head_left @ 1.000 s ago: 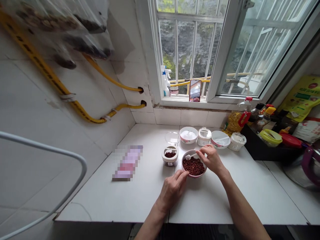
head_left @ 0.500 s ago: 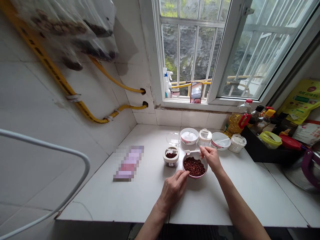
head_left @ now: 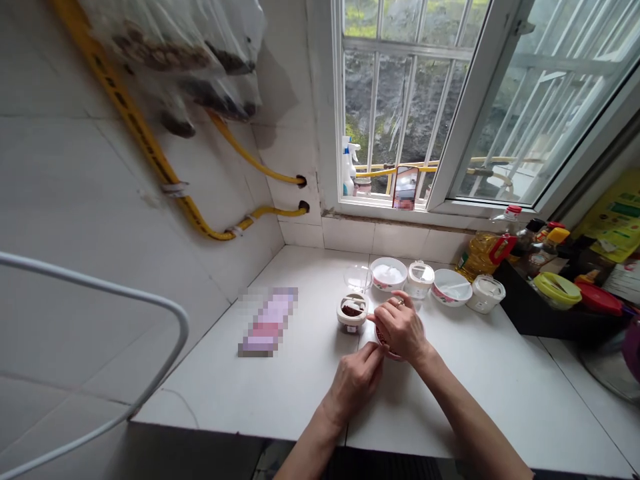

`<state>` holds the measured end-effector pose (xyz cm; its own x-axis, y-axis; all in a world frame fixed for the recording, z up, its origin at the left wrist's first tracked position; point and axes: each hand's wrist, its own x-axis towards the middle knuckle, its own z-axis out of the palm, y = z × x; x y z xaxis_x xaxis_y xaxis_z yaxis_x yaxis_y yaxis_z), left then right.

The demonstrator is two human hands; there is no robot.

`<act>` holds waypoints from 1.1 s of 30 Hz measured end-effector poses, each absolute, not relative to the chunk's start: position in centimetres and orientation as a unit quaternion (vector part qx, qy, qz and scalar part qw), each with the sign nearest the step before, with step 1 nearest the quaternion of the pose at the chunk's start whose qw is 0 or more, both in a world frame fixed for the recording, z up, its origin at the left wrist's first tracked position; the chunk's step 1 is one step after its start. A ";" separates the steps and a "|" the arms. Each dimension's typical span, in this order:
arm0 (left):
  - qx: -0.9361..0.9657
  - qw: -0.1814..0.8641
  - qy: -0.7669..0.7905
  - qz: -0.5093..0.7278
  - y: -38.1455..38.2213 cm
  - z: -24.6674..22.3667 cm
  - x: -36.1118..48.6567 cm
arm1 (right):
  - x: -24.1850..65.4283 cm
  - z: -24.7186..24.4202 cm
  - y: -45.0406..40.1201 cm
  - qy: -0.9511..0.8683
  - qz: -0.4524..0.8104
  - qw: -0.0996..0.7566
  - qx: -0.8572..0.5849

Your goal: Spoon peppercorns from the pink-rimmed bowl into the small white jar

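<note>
A bowl (head_left: pixel 399 359) of dark red, peppercorn-like grains (head_left: pixel 381 335) stands on the counter, mostly hidden beneath my right hand (head_left: pixel 400 328). At its near left rim, my left hand (head_left: pixel 361 375) pinches the edge between thumb and fingers. My right hand is closed on a small white spoon (head_left: pixel 354 307), whose head is over the mouth of a small clear jar (head_left: pixel 351 325) with a white collar. Some of the same dark grains lie in this jar. Its round transparent lid (head_left: pixel 357 277) rests just behind.
Behind stand a bowl of white powder (head_left: pixel 389 273), a lidded jar (head_left: pixel 420 279), a bowl with a white spoon (head_left: pixel 451 288) and another jar (head_left: pixel 487 294). An oil bottle (head_left: pixel 484 253) and black condiment box (head_left: pixel 530 313) are right. A blurred purple packet (head_left: pixel 267 323) lies left.
My right hand has swung left with the spoon, from the bowl's far rim to the jar. My left hand stays at the bowl's rim. The camera view has shifted slightly.
</note>
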<state>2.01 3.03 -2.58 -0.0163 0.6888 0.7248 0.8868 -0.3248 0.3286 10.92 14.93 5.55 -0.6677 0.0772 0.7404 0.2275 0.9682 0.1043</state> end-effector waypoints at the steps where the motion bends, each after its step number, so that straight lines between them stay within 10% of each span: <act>1: -0.691 0.111 -0.572 -0.428 3.0 -2.6 2.0 | 11.0 5.5 15.0 -0.908 -0.090 0.399 -0.094; 20: -0.706 0.121 -0.558 -0.419 2.9 -2.2 1.7 | 14.6 5.8 17.4 -0.826 0.330 0.373 -0.264; 33: -0.703 0.123 -0.556 -0.427 3.0 -2.3 1.7 | 15.4 4.6 19.0 -0.877 0.265 0.298 -0.266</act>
<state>1.65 2.96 -2.29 0.0177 0.6764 0.7363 0.8862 -0.3516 0.3016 15.41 19.01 4.56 -0.6806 0.6256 0.3813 0.3096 0.7173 -0.6243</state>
